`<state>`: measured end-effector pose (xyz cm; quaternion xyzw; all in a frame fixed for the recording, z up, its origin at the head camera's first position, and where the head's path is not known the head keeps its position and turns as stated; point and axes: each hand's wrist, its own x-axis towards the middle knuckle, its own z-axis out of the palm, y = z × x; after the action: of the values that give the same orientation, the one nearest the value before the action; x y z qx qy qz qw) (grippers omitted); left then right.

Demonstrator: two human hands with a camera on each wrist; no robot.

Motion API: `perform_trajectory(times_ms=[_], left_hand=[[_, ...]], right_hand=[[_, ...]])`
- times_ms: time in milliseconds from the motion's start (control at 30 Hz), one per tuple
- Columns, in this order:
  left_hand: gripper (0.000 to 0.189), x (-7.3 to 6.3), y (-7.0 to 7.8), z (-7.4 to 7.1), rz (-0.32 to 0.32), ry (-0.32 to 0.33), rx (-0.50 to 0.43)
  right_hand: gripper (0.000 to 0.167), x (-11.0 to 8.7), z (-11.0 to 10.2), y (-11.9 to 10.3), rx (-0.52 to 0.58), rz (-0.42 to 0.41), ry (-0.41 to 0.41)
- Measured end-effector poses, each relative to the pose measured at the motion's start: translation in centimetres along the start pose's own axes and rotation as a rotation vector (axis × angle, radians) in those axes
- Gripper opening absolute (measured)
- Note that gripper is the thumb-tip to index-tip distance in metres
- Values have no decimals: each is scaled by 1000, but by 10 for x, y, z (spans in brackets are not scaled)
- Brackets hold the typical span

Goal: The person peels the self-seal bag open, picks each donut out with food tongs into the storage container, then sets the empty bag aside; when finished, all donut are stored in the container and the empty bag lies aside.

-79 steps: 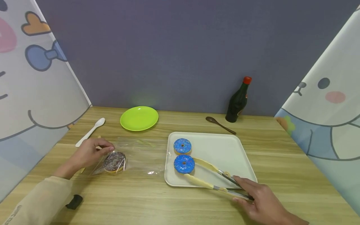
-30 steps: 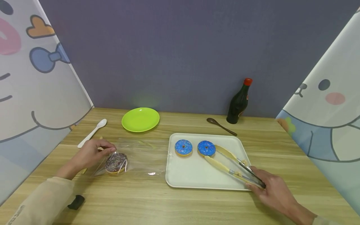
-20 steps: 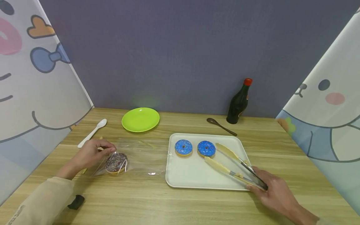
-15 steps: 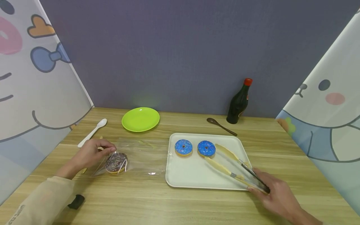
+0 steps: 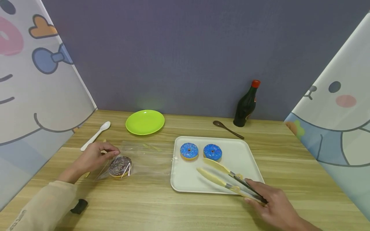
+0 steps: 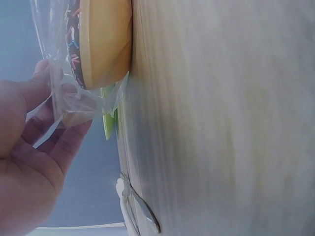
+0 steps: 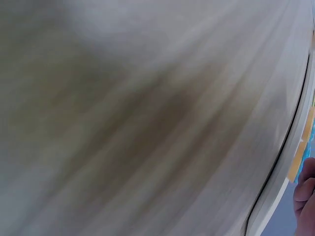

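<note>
My left hand pinches the edge of a clear plastic bag lying flat on the table. A chocolate donut with sprinkles is inside it, close to the fingers; the left wrist view shows the same donut edge-on behind the film. In my right hand is a pair of tongs with cream tips, spread apart with nothing between them, over the white tray. Two blue sprinkled donuts sit side by side on that tray, one on the left and one on the right, behind the tips.
A green plate and a white spoon lie at the back left. Behind the tray are a dark spoon and a dark bottle. A small black object lies near my left sleeve.
The tongs carried the nearer blue donut back and right, beside the other, and released it. Now they have moved left and toward me. My left hand stays at the bag.
</note>
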<state>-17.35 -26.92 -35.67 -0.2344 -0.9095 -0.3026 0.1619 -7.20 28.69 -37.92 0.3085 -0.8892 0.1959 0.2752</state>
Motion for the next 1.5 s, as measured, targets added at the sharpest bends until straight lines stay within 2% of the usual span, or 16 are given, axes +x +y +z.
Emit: perform_trajectory(times_ms=[267, 467, 900, 1100, 1300, 1500], left_hand=[[12, 1, -3, 2, 22, 6, -6], [10, 1, -3, 2, 19, -9, -15], [9, 3, 0, 2, 23, -26, -25], [8, 4, 0, 3, 21, -25, 6], [7, 4, 1, 2, 15, -51, -18], [9, 4, 1, 2, 11, -59, -30]], right_hand=[[54, 16, 16, -9, 35, -80, -11], [51, 29, 26, -17, 90, -106, -30], [44, 49, 48, -25, 150, -195, -16], [42, 62, 56, -33, 162, -184, -53], [41, 75, 64, -40, 177, -179, -78], [40, 86, 70, -47, 136, -190, -118]])
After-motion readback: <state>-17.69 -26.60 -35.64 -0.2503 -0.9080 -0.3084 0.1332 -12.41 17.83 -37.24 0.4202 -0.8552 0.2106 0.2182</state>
